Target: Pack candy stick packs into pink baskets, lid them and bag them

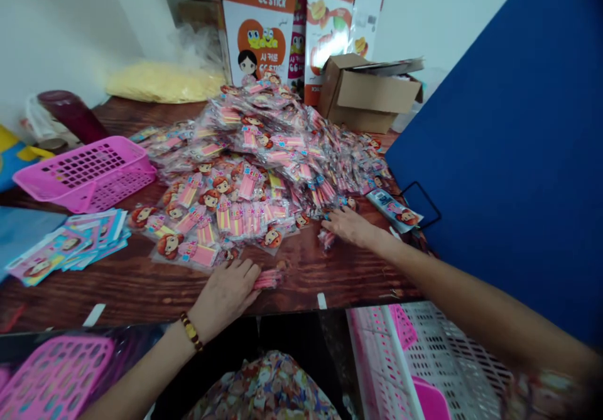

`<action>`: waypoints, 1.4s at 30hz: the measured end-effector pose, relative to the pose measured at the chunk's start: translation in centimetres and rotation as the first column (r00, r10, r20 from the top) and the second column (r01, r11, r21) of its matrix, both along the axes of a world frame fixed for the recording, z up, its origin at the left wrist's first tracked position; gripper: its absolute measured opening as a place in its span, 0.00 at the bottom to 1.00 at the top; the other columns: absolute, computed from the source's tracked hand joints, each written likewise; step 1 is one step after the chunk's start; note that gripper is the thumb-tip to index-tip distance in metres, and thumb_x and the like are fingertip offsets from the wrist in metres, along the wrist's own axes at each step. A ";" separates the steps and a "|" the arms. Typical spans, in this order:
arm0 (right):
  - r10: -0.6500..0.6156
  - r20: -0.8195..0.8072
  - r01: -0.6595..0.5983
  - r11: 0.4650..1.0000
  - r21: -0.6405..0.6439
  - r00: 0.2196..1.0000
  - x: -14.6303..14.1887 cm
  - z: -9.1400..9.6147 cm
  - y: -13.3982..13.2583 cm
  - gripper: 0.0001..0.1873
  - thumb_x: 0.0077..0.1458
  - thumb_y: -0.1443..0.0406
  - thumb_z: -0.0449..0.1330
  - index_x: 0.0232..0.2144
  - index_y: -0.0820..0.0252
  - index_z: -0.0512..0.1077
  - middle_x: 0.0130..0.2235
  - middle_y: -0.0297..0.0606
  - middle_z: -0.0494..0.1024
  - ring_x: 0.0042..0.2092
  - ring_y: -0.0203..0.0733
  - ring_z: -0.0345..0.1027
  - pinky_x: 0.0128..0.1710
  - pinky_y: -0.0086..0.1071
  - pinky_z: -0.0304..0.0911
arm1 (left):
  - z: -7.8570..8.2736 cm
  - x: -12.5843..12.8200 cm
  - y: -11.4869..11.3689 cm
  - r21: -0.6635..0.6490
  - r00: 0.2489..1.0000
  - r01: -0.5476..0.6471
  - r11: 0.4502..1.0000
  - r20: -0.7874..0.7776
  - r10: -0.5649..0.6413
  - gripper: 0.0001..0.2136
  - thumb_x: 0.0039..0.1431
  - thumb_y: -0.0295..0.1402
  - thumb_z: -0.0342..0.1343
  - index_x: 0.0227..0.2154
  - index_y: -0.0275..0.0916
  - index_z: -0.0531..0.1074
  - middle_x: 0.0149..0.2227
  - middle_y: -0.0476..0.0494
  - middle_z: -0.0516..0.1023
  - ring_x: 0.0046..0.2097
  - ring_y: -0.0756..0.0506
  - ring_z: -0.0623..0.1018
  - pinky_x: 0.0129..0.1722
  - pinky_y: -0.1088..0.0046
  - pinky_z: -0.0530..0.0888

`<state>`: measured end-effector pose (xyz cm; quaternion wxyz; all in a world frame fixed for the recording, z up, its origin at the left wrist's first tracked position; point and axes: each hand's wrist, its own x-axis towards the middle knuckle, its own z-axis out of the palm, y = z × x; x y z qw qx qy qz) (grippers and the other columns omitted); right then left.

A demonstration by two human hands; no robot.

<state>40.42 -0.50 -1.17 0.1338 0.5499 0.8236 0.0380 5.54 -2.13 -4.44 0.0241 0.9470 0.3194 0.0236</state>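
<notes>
My left hand, with a beaded bracelet at the wrist, is closed around a small stack of clear packets of pink sticks near the table's front edge. Farther right, my right hand reaches to the pile's lower right edge, its fingers curled over another bunch of stick packets. Part of that bunch is hidden under the hand. Before both hands rises a large heap of clear packets with pink and yellow sticks and cartoon-girl cards. Several packets lie flat beside my left hand.
A pink basket and blue printed cards are on the left. Behind the heap stand printed cartons and an open cardboard box. A blue panel borders the right side. White crates sit below the table edge.
</notes>
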 end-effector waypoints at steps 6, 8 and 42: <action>0.072 0.027 -0.074 0.993 0.095 0.997 -3.0 0.7 -2.5 0.09 0.57 0.69 0.58 0.38 0.60 0.76 0.51 0.51 0.71 0.54 0.56 0.60 0.57 0.50 0.45 | -0.3 0.5 1.6 0.004 0.996 0.079 0.997 0.027 -0.079 0.09 0.62 0.34 0.54 0.44 0.39 0.70 0.55 0.36 0.71 0.53 0.38 0.72 0.51 0.59 0.67; 0.080 -0.009 -0.080 0.996 0.028 0.997 -4.4 0.9 -2.5 0.11 0.52 0.66 0.63 0.40 0.61 0.74 0.48 0.50 0.73 0.53 0.55 0.62 0.57 0.49 0.46 | -0.2 1.2 2.5 -0.015 0.992 0.124 0.992 0.015 -0.124 0.14 0.59 0.37 0.58 0.46 0.40 0.70 0.63 0.34 0.64 0.59 0.37 0.69 0.54 0.58 0.66; 0.314 0.066 -0.311 0.949 -0.048 0.947 -6.6 1.5 0.3 0.17 0.66 0.69 0.47 0.51 0.54 0.72 0.43 0.43 0.78 0.46 0.47 0.66 0.48 0.40 0.53 | 0.0 2.0 -0.8 -0.071 0.998 0.054 0.996 0.022 -0.053 0.07 0.59 0.32 0.56 0.40 0.39 0.69 0.40 0.41 0.78 0.44 0.39 0.78 0.42 0.62 0.71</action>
